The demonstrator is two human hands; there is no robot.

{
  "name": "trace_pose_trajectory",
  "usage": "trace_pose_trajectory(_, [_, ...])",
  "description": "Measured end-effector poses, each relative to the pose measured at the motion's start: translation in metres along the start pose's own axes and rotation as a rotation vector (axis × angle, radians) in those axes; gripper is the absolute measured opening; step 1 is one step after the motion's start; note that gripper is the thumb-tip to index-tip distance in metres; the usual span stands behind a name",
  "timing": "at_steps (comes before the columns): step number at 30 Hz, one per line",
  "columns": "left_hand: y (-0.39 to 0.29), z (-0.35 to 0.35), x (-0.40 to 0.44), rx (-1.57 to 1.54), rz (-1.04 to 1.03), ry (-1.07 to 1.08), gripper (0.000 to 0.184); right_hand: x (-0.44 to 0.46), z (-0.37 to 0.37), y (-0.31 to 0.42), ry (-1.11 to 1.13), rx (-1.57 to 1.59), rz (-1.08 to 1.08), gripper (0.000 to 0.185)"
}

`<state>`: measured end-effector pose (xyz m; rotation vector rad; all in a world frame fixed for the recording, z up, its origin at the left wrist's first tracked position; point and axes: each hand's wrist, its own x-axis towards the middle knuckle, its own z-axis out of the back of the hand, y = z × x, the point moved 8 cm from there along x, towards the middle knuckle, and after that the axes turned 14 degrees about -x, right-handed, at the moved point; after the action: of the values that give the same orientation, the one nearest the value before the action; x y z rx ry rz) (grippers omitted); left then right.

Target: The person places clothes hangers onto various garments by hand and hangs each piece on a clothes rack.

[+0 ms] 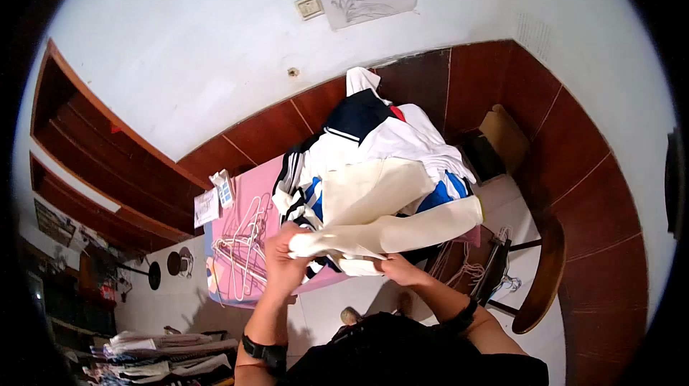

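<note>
Cream-coloured trousers (pixel 373 203) spread across the front of a clothes pile, one leg reaching out to the right. My left hand (pixel 283 251) is closed on the bunched left end of the trousers. Farther right, my right hand (pixel 402 269) pinches their lower edge; its fingertips are partly hidden by the cloth. Behind the trousers lies a heap of white, navy and blue clothes (pixel 423 135). White wire hangers (pixel 247 249) rest on the pink table cover (pixel 251 178), just left of my left hand.
A small box and papers (pixel 217 198) sit at the table's left corner. To the right stands a chair with a wooden back (pixel 542 278), near a cardboard box (pixel 502 135). Folded clothes hang or lie on a rack (pixel 165 354) at lower left. Cords (pixel 463 267) dangle by the table's right side.
</note>
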<state>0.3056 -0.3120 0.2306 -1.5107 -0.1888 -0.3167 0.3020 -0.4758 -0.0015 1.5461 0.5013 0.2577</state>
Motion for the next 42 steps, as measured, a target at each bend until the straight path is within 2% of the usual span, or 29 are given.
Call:
trace_pose_trajectory(1, [-0.002,0.014,-0.004,-0.056,0.035,-0.069,0.022,-0.010,0.004,0.017,0.029,0.012,-0.007,0.037])
trace_pose_trajectory(2, [-0.008,0.024,-0.006,-0.032,-0.022,-0.061,0.022,-0.024,0.017,0.039,-0.022,-0.136,-0.047,0.037])
trace_pose_trajectory(3, [-0.012,0.030,-0.012,0.002,0.031,-0.106,0.020,-0.012,0.024,0.011,-0.040,0.359,0.058,0.037])
trace_pose_trajectory(4, [-0.012,0.036,-0.016,-0.033,0.036,-0.140,0.019,-0.022,0.035,0.037,-0.003,0.549,0.108,0.036])
trace_pose_trajectory(5, [-0.013,0.042,-0.021,-0.068,0.043,-0.171,0.018,-0.033,0.051,0.055,-0.133,0.485,0.084,0.035])
trace_pose_trajectory(9, [-0.035,0.041,-0.041,-0.108,-0.017,-0.115,0.014,-0.065,0.059,0.134,-0.087,0.573,0.338,0.031])
trace_pose_trajectory(11, [-0.056,0.048,-0.061,-0.137,-0.046,-0.116,0.014,-0.086,0.037,0.164,-0.120,0.568,0.352,0.033])
trace_pose_trajectory(13, [-0.080,0.063,-0.088,-0.159,-0.068,-0.126,0.014,-0.098,0.003,0.176,0.070,0.666,0.393,0.038])
trace_pose_trajectory(14, [-0.095,0.067,-0.104,-0.133,-0.091,-0.047,0.014,-0.099,-0.014,0.174,0.202,0.623,0.438,0.040])
trace_pose_trajectory(17, [-0.104,0.099,-0.161,-0.185,-0.055,0.133,0.022,-0.119,-0.065,0.170,0.310,0.587,0.405,0.044])
trace_pose_trajectory(18, [-0.113,0.106,-0.179,-0.159,-0.061,0.193,0.022,-0.124,-0.090,0.178,0.405,0.522,0.454,0.042])
trace_pose_trajectory(19, [-0.121,0.111,-0.198,-0.133,-0.065,0.252,0.023,-0.132,-0.120,0.191,0.673,0.369,0.549,0.034])
trace_pose_trajectory(22, [-0.123,0.135,-0.256,-0.237,-0.045,0.286,0.028,-0.157,-0.190,0.199,0.999,0.059,0.580,0.029])
trace_pose_trajectory(24, [-0.125,0.149,-0.287,-0.318,-0.068,0.323,0.027,-0.169,-0.227,0.197,1.064,0.076,0.547,0.031])
trace_pose_trajectory(29, [-0.112,0.201,-0.352,-0.302,-0.027,0.146,0.025,-0.173,-0.286,0.175,1.087,0.107,0.429,0.032])
trace_pose_trajectory(31, [-0.114,0.223,-0.370,-0.184,-0.070,0.039,0.023,-0.167,-0.308,0.176,1.010,0.088,0.357,0.030])
trace_pose_trajectory(33, [-0.099,0.247,-0.390,-0.120,0.004,-0.065,0.022,-0.160,-0.328,0.174,0.977,0.035,0.296,0.028])
trace_pose_trajectory(35, [-0.085,0.276,-0.402,0.017,0.070,-0.270,0.020,-0.142,-0.346,0.167,0.892,-0.208,0.292,0.024])
trace_pose_trajectory(37, [-0.084,0.297,-0.414,0.682,0.096,-0.478,0.015,-0.119,-0.362,0.160,0.727,-0.235,0.199,0.015])
trace_pose_trajectory(39, [-0.081,0.307,-0.429,0.887,0.244,-0.629,0.014,-0.096,-0.375,0.162,0.692,-0.360,0.222,0.018])
trace_pose_trajectory(42, [-0.049,0.320,-0.446,0.767,0.370,-0.634,0.010,-0.067,-0.397,0.150,0.726,-0.375,0.225,0.016])
